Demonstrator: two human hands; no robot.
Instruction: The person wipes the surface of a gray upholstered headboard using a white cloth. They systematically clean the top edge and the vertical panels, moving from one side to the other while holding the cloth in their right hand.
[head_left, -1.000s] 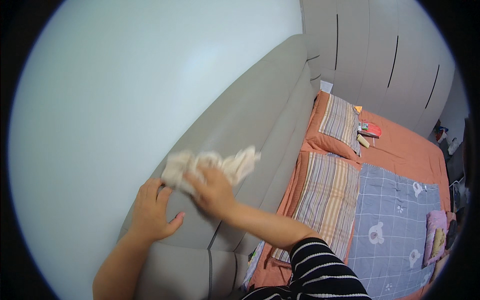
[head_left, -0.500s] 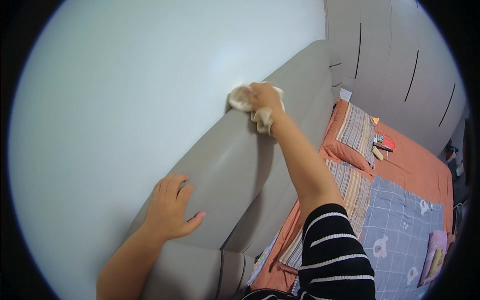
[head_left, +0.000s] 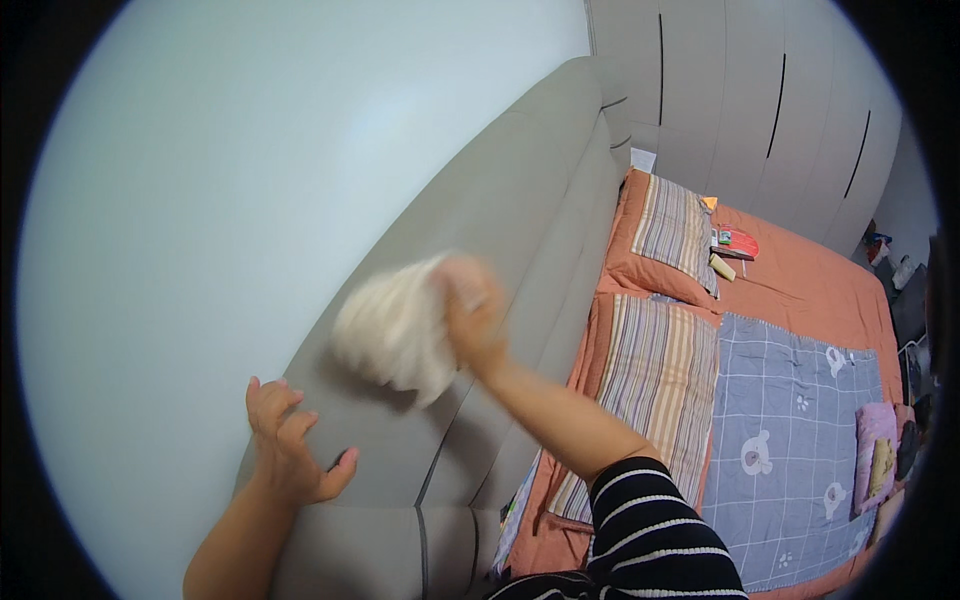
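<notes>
A cream-white cloth [head_left: 392,325] spreads out from my right hand [head_left: 474,305], which is closed on one side of it. Both are smeared by motion over the grey padded headboard [head_left: 510,165]; whether the cloth touches the surface I cannot tell. My left hand [head_left: 290,440] is at the lower left by the headboard's top edge, fingers apart and bent, thumb out, holding nothing. The pale wall [head_left: 220,200] rises behind that edge.
On the right, the bed has an orange sheet [head_left: 800,260], striped pillows [head_left: 655,375] and a grey-blue checked mat [head_left: 770,440]. A red paddle-shaped thing [head_left: 740,243] lies by the far pillow. Tall grey wardrobes [head_left: 720,110] stand beyond.
My right hand has brought the cloth from the headboard's top edge down and nearer, and the cloth has fanned out. My left hand has lifted off the headboard a little. The view has shifted.
</notes>
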